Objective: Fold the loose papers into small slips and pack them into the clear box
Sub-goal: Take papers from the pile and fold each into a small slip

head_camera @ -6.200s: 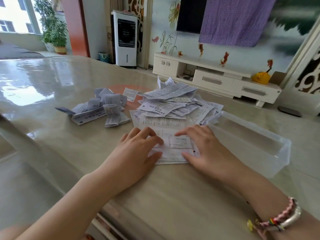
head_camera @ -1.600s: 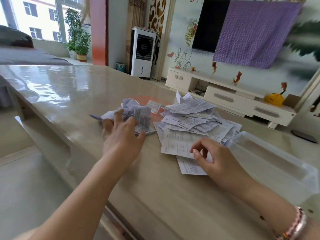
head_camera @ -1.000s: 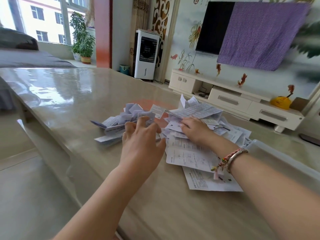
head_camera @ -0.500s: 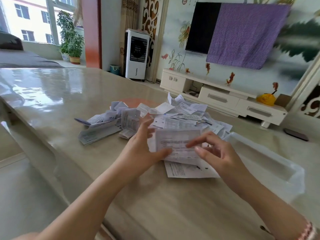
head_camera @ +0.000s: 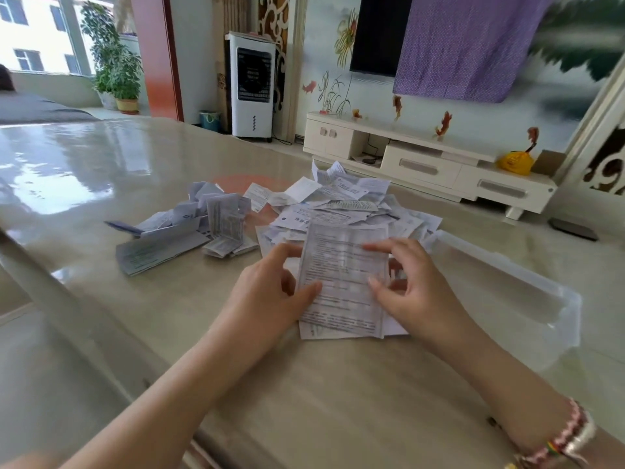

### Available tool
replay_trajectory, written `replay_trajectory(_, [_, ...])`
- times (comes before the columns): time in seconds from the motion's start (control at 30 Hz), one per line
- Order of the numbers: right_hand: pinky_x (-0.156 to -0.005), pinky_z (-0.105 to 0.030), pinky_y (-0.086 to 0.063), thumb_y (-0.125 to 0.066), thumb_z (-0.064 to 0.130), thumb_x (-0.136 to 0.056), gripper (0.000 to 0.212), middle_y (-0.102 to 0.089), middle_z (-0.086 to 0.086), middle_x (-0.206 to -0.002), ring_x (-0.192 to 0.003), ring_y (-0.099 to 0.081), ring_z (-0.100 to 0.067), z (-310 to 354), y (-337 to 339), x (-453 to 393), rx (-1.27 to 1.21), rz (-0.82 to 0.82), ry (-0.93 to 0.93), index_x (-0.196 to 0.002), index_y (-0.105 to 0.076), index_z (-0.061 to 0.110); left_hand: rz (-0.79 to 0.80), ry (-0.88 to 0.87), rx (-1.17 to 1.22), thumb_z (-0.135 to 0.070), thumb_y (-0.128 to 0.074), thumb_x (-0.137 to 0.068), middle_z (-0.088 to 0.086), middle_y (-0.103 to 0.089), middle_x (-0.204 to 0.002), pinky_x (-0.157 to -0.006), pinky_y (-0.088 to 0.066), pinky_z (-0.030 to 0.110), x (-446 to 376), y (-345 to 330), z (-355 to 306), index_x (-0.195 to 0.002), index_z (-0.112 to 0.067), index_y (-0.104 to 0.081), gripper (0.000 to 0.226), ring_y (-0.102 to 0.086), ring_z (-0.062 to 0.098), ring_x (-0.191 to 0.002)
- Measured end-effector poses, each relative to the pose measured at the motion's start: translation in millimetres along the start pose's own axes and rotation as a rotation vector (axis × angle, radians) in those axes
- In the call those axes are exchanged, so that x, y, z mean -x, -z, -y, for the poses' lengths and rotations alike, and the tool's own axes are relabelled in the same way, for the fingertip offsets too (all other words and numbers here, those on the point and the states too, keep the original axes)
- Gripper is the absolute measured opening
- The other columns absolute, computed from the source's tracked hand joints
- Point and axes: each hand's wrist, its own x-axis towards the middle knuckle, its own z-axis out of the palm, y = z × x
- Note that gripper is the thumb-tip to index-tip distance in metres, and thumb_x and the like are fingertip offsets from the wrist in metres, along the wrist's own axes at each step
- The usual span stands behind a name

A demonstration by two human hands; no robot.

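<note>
A printed paper sheet [head_camera: 341, 275] stands tilted up between my hands above the table. My left hand [head_camera: 270, 292] pinches its left edge with thumb in front and fingers behind. My right hand [head_camera: 409, 286] holds its right edge the same way. Behind the sheet lies a heap of loose papers [head_camera: 341, 201]. A pile of folded slips [head_camera: 189, 228] lies to the left of that heap. The clear box [head_camera: 507, 292] stands open to the right of my right hand, with nothing visible inside.
The glossy beige table [head_camera: 101, 170] stretches far to the left and back. Its near edge runs diagonally at lower left. Another flat sheet [head_camera: 338, 330] lies under the held one. A white TV cabinet [head_camera: 422, 164] and a fan stand beyond the table.
My right hand reached into the heap, drew a sheet toward me, and both hands took its edges. Since half a second ago the sheet has turned upright and opened out taller.
</note>
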Motion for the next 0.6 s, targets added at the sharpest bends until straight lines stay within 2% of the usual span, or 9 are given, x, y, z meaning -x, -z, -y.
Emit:
replay_trajectory(0.07, [-0.097,-0.014,-0.039,-0.063,0.022,-0.09,0.031,-0.038,0.017,-0.13,-0.115,-0.043,0.006,-2,-2,2,0.156,0.069,-0.001,-0.119,-0.059,0.032,-0.104,-0.049,-0.262,-0.045,-0.064,-0.085,-0.009,-0.061,-0.072,-0.087,-0.039,0.032,2,-2,-1,-0.129,-0.038,-0.042,0.049,-0.057,0.014,-0.085])
replay_trajectory(0.1, [-0.105,-0.015,-0.031,-0.064,0.023,-0.09,0.032,-0.033,0.015,-0.14,-0.129,-0.035,0.001,-3,-2,4,0.219,0.093,0.007,-0.12,-0.059,0.031,-0.124,-0.069,-0.348,-0.048,-0.062,-0.086,-0.011,-0.059,-0.077,-0.091,-0.029,0.031,3,-3,-2,-0.133,-0.039,-0.035,0.055,-0.052,0.013,-0.094])
replay_trajectory(0.17, [-0.111,-0.02,-0.016,-0.065,0.025,-0.089,0.034,-0.02,0.012,-0.154,-0.142,-0.016,-0.005,-3,-3,7,0.321,0.138,0.036,-0.122,-0.059,0.029,-0.11,-0.089,-0.467,-0.054,-0.059,-0.086,-0.016,-0.055,-0.097,-0.095,-0.016,0.031,5,-4,-2,-0.137,-0.045,-0.027,0.062,-0.039,0.014,-0.111])
replay_trajectory(0.23, [-0.112,-0.019,-0.009,-0.064,0.03,-0.09,0.032,-0.016,0.013,-0.157,-0.144,-0.007,-0.003,-2,-3,10,0.36,0.17,0.084,-0.121,-0.06,0.029,-0.076,-0.138,-0.567,-0.057,-0.056,-0.086,-0.016,-0.042,-0.121,-0.099,-0.009,0.03,8,-4,-1,-0.136,-0.049,-0.032,0.056,-0.026,0.015,-0.119])
replay_trajectory(0.3, [-0.116,-0.019,-0.009,-0.063,0.04,-0.089,0.033,-0.024,0.015,-0.154,-0.144,-0.011,-0.001,-2,-2,12,0.342,0.203,0.147,-0.12,-0.061,0.029,-0.038,-0.195,-0.614,-0.055,-0.052,-0.09,-0.019,-0.032,-0.136,-0.1,-0.007,0.028,8,-5,1,-0.13,-0.047,-0.047,0.041,-0.02,0.016,-0.122])
replay_trajectory(0.37, [-0.116,-0.018,-0.015,-0.062,0.053,-0.086,0.046,-0.037,0.016,-0.148,-0.138,-0.022,0.002,-2,-1,14,0.324,0.259,0.207,-0.124,-0.06,0.028,0.003,-0.229,-0.642,-0.051,-0.046,-0.094,-0.023,-0.029,-0.143,-0.099,-0.008,0.026,8,-6,3,-0.128,-0.047,-0.052,0.035,-0.02,0.015,-0.122])
replay_trajectory(0.43, [-0.109,-0.007,-0.017,-0.058,0.062,-0.081,0.059,-0.045,0.015,-0.14,-0.13,-0.031,0.004,-3,-1,16,0.348,0.319,0.256,-0.129,-0.058,0.026,0.02,-0.243,-0.655,-0.052,-0.038,-0.096,-0.025,-0.031,-0.143,-0.097,-0.009,0.026,9,-6,4,-0.129,-0.047,-0.052,0.036,-0.024,0.014,-0.12])
replay_trajectory(0.5, [-0.103,-0.001,-0.018,-0.058,0.065,-0.081,0.063,-0.049,0.016,-0.132,-0.124,-0.036,0.006,-3,0,17,0.355,0.342,0.268,-0.131,-0.057,0.026,0.037,-0.246,-0.667,-0.061,-0.026,-0.092,-0.028,-0.034,-0.141,-0.096,-0.009,0.027,9,-5,5,-0.13,-0.048,-0.051,0.047,-0.026,0.013,-0.118])
replay_trajectory(0.6, [-0.102,-0.008,-0.03,-0.059,0.063,-0.081,0.064,-0.049,0.02,-0.128,-0.119,-0.042,0.008,-2,5,17,0.329,0.359,0.242,-0.134,-0.053,0.028,0.087,-0.269,-0.688,-0.082,-0.013,-0.075,-0.031,-0.034,-0.136,-0.093,-0.009,0.025,9,-4,7,-0.131,-0.046,-0.048,0.075,-0.025,0.01,-0.114])
